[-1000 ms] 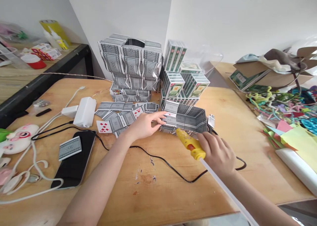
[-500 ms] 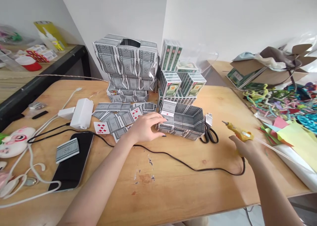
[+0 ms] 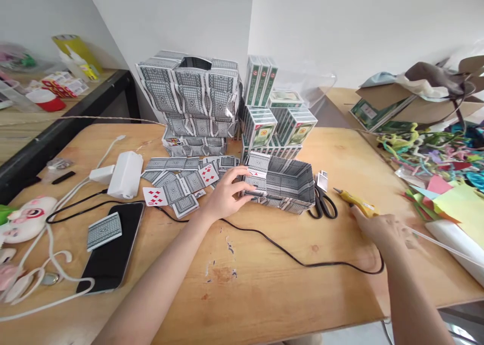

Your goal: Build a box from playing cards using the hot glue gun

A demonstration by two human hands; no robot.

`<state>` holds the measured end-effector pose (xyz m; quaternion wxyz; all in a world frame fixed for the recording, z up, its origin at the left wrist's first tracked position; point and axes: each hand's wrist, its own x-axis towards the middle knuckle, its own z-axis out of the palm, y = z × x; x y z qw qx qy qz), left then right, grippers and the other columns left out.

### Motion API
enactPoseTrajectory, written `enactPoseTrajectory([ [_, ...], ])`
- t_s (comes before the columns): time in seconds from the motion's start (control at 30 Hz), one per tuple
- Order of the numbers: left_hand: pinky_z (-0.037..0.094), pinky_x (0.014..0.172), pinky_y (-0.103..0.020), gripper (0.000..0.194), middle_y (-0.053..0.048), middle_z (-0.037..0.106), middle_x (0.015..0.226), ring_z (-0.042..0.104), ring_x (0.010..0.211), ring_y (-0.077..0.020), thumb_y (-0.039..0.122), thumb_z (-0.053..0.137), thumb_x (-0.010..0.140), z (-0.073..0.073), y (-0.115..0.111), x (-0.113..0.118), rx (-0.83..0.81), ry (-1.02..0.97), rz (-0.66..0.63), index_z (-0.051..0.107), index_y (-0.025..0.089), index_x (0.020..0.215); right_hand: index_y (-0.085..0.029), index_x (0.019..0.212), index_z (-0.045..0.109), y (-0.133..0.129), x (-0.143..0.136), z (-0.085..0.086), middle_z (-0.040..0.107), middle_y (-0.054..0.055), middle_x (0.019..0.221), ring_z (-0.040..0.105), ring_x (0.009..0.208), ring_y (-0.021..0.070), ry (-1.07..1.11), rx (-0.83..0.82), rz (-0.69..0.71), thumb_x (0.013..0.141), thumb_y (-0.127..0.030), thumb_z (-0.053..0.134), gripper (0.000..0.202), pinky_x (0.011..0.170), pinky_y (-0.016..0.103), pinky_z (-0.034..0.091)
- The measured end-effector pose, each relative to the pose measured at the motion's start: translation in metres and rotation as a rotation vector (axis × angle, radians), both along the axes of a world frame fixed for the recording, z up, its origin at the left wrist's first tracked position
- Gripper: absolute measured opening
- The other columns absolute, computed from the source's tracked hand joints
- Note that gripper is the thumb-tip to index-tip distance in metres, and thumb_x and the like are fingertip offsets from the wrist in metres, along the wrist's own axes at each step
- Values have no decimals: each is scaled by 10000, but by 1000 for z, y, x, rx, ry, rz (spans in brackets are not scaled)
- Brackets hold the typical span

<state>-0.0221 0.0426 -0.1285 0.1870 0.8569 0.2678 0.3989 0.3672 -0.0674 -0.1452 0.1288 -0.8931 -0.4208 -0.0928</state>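
Observation:
My left hand [image 3: 227, 196] is at the left end of an open-topped box made of playing cards [image 3: 287, 184]. Its fingers and thumb close on the box's near left corner, beside a folded card piece [image 3: 257, 164] that stands at that end. My right hand [image 3: 381, 231], partly blurred, is on a yellow glue gun [image 3: 357, 202], gripping its rear part low over the table. The gun's nozzle points left, toward black-handled scissors [image 3: 324, 203] lying right of the box.
Loose cards [image 3: 181, 184] lie left of the box. Behind stand a larger card structure [image 3: 192, 98] and stacked card packs [image 3: 260, 123]. A black cable [image 3: 264, 234] crosses the table. A phone [image 3: 113, 254] and white cords are at left; coloured paper [image 3: 457, 204] is at right.
My left hand has shifted slightly left and its fingers have closed in on the box's corner. My right hand has moved right, and the glue gun's nozzle has moved slightly left and down.

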Motion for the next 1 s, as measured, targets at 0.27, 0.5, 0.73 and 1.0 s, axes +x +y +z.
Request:
enactPoseTrajectory([
  [0.27,305,1038,-490,59,-74,414,1278,295,1283,-264,210,610,764,-7,-1,2,-20,-11,80,649,216,807,-194,938,596,9,-128,59,604,109,906,545,919,269,-80,345,555,774,-404,547,271,799,409,398],
  [0.5,375,996,-444,82,-85,434,1271,417,1196,-226,184,599,772,-10,-3,4,-97,-75,86,658,206,824,-170,835,631,54,-207,62,654,62,851,586,808,201,233,-79,892,739,-261,611,134,713,302,430],
  [0.73,414,958,-434,92,-83,468,1250,444,1179,-230,175,597,770,-11,-3,6,-95,-103,84,660,206,829,-207,739,643,60,-215,57,680,31,799,614,728,194,298,-140,715,748,-319,580,129,574,259,373],
  [1.0,415,966,-431,85,-77,504,1216,451,1181,-221,169,583,781,-14,-3,8,-71,-115,103,654,204,813,-228,730,638,62,-213,58,684,5,735,619,699,195,360,-191,634,707,-372,587,155,552,250,351],
])
